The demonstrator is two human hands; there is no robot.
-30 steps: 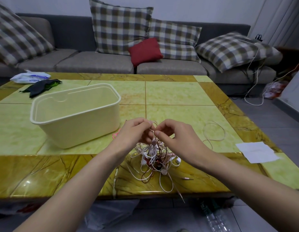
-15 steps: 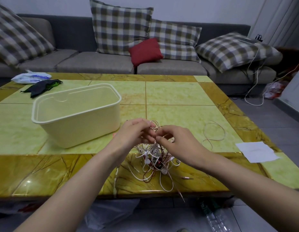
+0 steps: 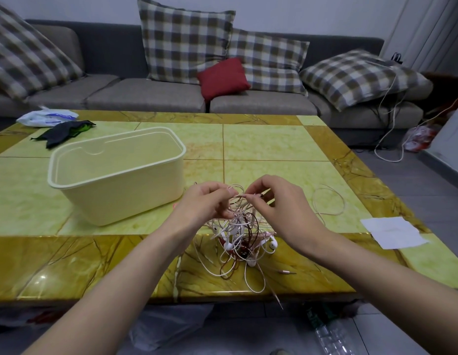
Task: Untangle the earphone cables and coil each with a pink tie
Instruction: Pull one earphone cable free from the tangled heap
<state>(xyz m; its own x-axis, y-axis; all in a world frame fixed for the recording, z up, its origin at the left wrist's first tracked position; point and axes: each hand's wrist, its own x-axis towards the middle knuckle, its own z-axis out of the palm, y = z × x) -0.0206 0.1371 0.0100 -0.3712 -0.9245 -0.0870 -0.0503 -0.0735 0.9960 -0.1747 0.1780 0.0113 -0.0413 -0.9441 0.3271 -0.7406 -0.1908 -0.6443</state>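
Two hands meet over the near middle of your yellow-green tiled table (image 3: 274,149). Your left hand (image 3: 202,203) has thumb and fingers curled, pinching strands at the top of the tangled bundle of white, pale pink and dark red earphone cables (image 3: 238,237). Your right hand (image 3: 279,208) pinches a strand just beside it, and the fingertips of both hands nearly touch.

The top of the bundle is lifted between your hands. Its lower loops and white earbuds lie on the brown border tile at the near edge, with one strand hanging past that edge. A metal-tipped plug (image 3: 286,272) lies just right of the loops.

Left of your left hand stands an open cream plastic tub (image 3: 115,198). To the right, apart from the bundle, lies a loose pale cable loop (image 3: 327,201), and farther right a white paper sheet (image 3: 394,231). A small pink bit (image 3: 175,206) shows beside the tub; you cannot tell whether it is a tie.
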